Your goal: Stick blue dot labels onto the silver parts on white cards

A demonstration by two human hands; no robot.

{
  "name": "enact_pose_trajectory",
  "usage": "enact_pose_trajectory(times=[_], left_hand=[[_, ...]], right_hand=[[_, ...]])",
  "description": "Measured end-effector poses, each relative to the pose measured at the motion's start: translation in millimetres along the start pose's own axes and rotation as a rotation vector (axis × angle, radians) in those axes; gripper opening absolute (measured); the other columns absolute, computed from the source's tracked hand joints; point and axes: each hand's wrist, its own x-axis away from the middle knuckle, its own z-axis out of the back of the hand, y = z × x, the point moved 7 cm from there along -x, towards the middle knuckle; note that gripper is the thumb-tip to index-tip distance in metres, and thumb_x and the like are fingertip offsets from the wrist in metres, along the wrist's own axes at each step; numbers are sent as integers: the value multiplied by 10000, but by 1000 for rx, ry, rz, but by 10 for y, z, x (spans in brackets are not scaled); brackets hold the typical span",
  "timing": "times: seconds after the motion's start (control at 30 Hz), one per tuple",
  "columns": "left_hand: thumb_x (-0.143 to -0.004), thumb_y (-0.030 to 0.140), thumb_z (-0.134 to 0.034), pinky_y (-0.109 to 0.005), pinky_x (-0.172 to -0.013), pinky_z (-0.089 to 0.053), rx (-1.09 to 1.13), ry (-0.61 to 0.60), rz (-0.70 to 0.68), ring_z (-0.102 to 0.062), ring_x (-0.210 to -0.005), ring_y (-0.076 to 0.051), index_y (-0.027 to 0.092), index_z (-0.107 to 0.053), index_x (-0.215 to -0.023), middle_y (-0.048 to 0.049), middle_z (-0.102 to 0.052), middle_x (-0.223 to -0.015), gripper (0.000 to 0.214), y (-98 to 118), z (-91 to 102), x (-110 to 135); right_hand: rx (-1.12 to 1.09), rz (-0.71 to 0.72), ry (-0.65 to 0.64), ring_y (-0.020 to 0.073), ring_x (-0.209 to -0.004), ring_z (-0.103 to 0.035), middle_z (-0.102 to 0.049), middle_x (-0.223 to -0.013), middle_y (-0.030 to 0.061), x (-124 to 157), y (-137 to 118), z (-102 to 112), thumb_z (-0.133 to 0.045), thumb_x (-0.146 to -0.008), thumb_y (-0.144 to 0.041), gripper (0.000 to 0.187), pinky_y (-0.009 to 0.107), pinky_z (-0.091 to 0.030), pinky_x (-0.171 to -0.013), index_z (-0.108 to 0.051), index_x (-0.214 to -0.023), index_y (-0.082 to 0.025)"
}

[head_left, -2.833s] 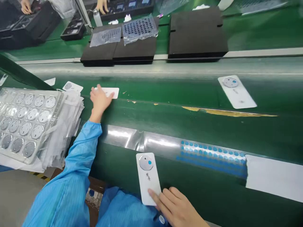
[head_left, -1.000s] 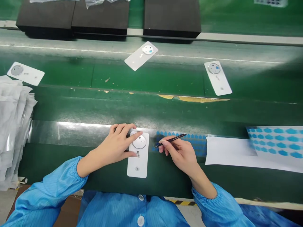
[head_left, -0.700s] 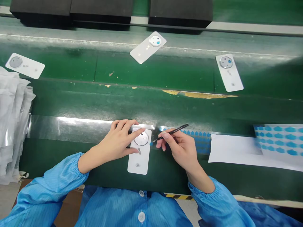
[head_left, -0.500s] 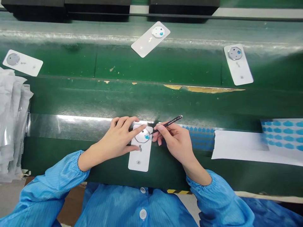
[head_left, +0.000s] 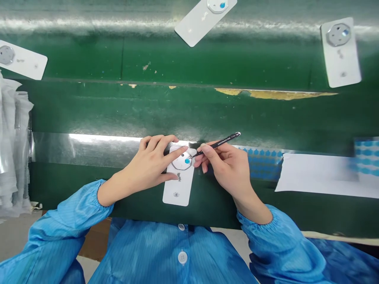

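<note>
A white phone back cover [head_left: 177,189] lies on the green bench in front of me, its octagonal camera plate at the far end. On that plate is a small round blue sticker [head_left: 187,161]. My left hand [head_left: 154,161] rests over the cover's left side with fingers spread, index finger on the camera plate and thumb on the printed mark. Pinched between the fingers of my right hand [head_left: 226,165] are slim black tweezers [head_left: 217,144]. Their fine tip is at the edge of the blue sticker; whether it grips the sticker I cannot tell.
More white phone back covers lie farther back, one at left [head_left: 29,63], one in the middle [head_left: 192,27], one at right [head_left: 343,71]. Sheets of blue stickers [head_left: 263,161] and white paper [head_left: 314,173] are on my right. Clear plastic sleeves [head_left: 14,150] are stacked at left.
The camera view has shifted, so the far covers sit higher in the picture. Both hands keep nearly the same pose over the cover, with the tweezers' tip still at the blue sticker.
</note>
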Motion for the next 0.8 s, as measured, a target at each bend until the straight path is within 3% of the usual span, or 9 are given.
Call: enact_pose_trajectory(times=[0.8], left_hand=[[-884,491,-828,-538,-1079,-355,22,20,58,-421,-1357,-413,202,-500,-1506,-205,-463,-1528,760,52,-3,12]], right_hand=[[4,-39,39,151,-453,-640,-769,-679,49,29,23,5,-746,-936,-576,384,287,-560,-456,-738,-880,-196]])
